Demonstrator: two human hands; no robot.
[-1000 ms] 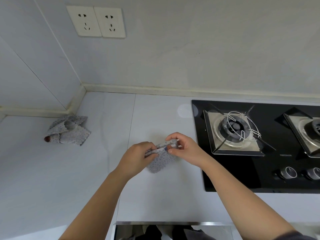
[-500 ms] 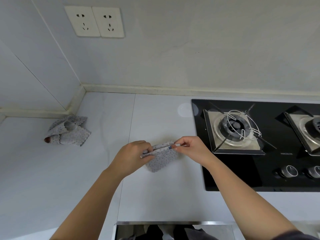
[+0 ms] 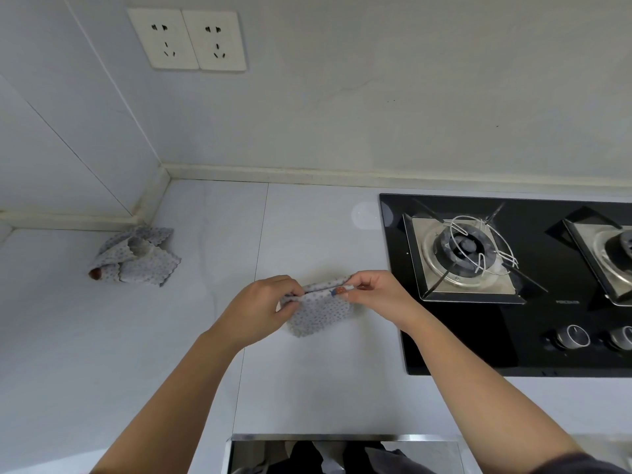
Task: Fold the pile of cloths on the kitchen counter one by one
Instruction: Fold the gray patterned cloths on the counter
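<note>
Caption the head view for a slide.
Both hands pinch a dotted cloth over the counter beside the stove.

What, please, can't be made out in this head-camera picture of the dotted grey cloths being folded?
- Head view: the ends of the small dotted grey cloth, covered by the left hand and right hand.
- How many cloths the crumpled dotted grey pile holds: its folds hide that.
- The second steel burner on the black glass hob, cut by the right edge.
- The hob's brand lettering: too small.

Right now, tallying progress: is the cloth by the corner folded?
No. The corner cloth lies crumpled and bunched, layers loose.
</note>
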